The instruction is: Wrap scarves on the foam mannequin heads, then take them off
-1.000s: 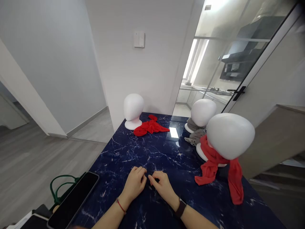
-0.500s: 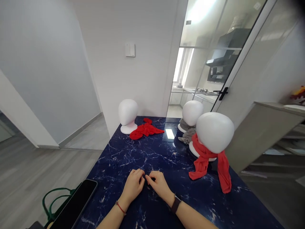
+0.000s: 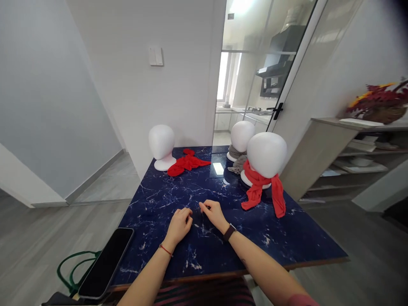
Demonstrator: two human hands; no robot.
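Left hand (image 3: 179,225), right hand (image 3: 213,213) loosely curled, gaps narrow, nothing visibly held; apparently resting on desk (image 3: 172,193). Coral scarf (image 3: 279,197) near right edge, wound below white head form (image 3: 267,154), neck seemingly propping it.

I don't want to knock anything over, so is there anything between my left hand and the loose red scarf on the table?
Nothing visible does: only the dark blue tabletop lies between your left hand and the loose red scarf. The white head beside the scarf stands off to its left.
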